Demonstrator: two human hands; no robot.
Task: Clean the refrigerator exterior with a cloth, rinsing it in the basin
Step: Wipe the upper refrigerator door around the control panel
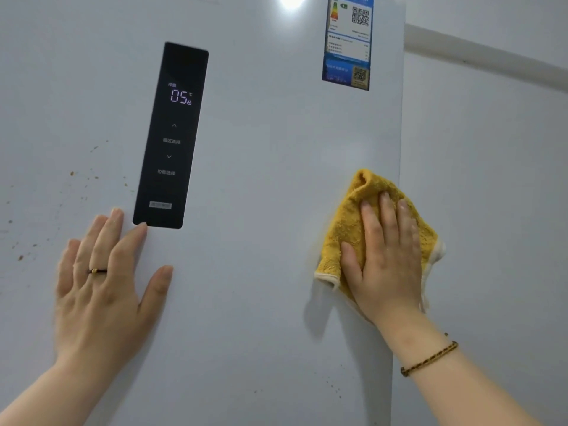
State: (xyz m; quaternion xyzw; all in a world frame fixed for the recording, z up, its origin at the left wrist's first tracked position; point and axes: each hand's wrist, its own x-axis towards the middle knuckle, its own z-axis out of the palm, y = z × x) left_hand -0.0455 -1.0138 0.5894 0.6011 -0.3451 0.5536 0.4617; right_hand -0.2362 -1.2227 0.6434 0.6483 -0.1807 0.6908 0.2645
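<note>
The white refrigerator door [261, 179] fills most of the view. My right hand [387, 256] presses a folded yellow cloth [347, 229] flat against the door near its right edge, fingers straight. My left hand [104, 281] rests flat on the door, fingers spread, its index fingertip touching the lower corner of the black control panel [172, 136]. Brown specks and stains [72, 173] dot the door left of the panel. The basin is out of view.
A blue energy label sticker [349, 41] sits high on the door at the right. Beyond the door's right edge is a white wall [491, 179] with a white conduit [485, 55] running across it. A few small specks [335, 390] mark the door low down.
</note>
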